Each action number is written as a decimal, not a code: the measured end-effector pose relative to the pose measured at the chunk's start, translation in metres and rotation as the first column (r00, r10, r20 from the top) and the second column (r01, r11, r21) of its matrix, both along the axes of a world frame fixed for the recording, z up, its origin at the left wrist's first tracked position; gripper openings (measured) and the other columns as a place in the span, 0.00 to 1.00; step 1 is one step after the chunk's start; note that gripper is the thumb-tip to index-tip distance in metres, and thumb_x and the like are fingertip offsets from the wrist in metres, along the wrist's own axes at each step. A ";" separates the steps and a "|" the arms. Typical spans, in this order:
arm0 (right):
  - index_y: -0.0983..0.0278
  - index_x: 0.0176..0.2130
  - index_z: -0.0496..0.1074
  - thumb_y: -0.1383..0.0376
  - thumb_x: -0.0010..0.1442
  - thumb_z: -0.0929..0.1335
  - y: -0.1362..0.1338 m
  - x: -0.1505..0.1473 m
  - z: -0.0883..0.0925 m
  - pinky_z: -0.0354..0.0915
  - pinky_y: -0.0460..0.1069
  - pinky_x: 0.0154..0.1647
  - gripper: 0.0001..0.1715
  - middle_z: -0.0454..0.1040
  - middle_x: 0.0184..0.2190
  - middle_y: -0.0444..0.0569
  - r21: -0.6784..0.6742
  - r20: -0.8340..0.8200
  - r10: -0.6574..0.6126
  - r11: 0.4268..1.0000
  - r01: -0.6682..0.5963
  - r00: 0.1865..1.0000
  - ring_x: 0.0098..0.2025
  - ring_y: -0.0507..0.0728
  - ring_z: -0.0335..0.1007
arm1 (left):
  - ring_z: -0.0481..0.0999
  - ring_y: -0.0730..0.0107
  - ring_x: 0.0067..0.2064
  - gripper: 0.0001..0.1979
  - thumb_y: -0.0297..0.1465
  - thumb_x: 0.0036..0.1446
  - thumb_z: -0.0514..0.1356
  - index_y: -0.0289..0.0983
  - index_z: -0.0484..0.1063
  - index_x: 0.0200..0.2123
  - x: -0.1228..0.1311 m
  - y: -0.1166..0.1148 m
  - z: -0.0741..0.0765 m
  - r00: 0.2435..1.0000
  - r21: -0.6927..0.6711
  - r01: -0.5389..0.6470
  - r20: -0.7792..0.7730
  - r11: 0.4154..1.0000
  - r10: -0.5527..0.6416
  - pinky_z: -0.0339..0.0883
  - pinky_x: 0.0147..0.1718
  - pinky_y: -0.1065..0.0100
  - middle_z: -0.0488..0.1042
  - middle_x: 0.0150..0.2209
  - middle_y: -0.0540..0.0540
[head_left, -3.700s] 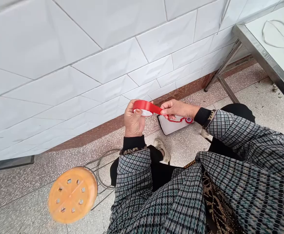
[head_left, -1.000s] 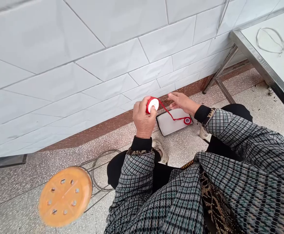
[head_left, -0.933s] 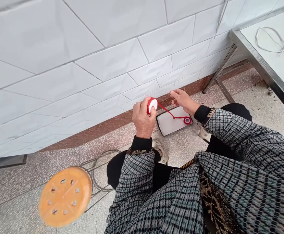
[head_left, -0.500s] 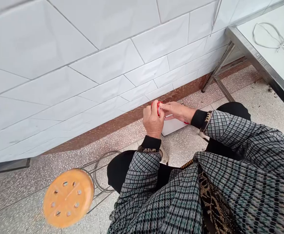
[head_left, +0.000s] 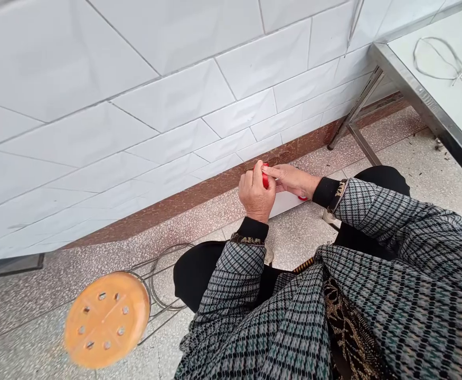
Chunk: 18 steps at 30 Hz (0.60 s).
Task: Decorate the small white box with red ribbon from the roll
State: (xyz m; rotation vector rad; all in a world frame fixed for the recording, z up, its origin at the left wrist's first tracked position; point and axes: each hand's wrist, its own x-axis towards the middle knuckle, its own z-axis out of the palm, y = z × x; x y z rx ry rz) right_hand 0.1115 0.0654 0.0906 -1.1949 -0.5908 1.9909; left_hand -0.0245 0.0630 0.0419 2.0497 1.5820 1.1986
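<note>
My left hand (head_left: 256, 196) is closed around a small red ring-shaped thing (head_left: 265, 176), which looks like a roll of tape and is partly hidden by the fingers. From the right, my right hand (head_left: 292, 178) meets it, its thumb and fingertips pressed on the same red thing. Below both hands, a flat white board or sheet (head_left: 285, 202) lies on the floor, mostly covered from view. Another small red piece (head_left: 302, 198) shows at the edge of the white sheet, under my right wrist.
A white tiled wall (head_left: 199, 95) rises in front. To the right stands a metal-framed table (head_left: 416, 68) with a loose cable (head_left: 439, 58) on it. An orange round stool (head_left: 106, 322) with wire-like legs is on the floor at the left.
My left hand has shifted slightly right and turned, closing further over the red ring. The ring now shows its side rather than its opening. My right hand has moved little.
</note>
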 end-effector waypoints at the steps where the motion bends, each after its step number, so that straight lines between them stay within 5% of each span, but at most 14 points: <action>1: 0.68 0.33 0.76 0.58 0.72 0.71 0.001 0.000 0.000 0.73 0.45 0.38 0.19 0.80 0.32 0.51 0.001 -0.005 0.007 1.000 -0.007 1.000 0.34 0.51 0.75 | 0.71 0.53 0.42 0.21 0.33 0.61 0.61 0.34 0.79 0.56 0.000 -0.001 0.001 1.000 0.006 0.002 -0.023 1.000 -0.001 0.66 0.51 0.53 0.74 0.37 0.39; 10: 0.67 0.36 0.75 0.62 0.73 0.71 0.010 0.004 0.006 0.73 0.47 0.37 0.13 0.78 0.31 0.51 -0.038 0.000 -0.113 0.993 0.113 0.994 0.32 0.52 0.71 | 0.75 0.50 0.52 0.37 0.36 0.55 0.65 0.36 0.65 0.67 0.001 -0.007 0.004 0.979 -0.050 0.072 0.196 0.996 -0.060 0.67 0.59 0.49 0.77 0.51 0.36; 18: 0.66 0.31 0.70 0.65 0.74 0.68 0.009 -0.005 0.010 0.72 0.45 0.36 0.18 0.71 0.27 0.45 -0.087 0.038 -0.203 0.975 0.206 0.978 0.29 0.49 0.66 | 0.75 0.52 0.55 0.23 0.36 0.64 0.61 0.37 0.72 0.60 0.006 -0.004 -0.011 0.986 -0.102 0.060 0.159 0.993 -0.043 0.69 0.58 0.51 0.76 0.52 0.35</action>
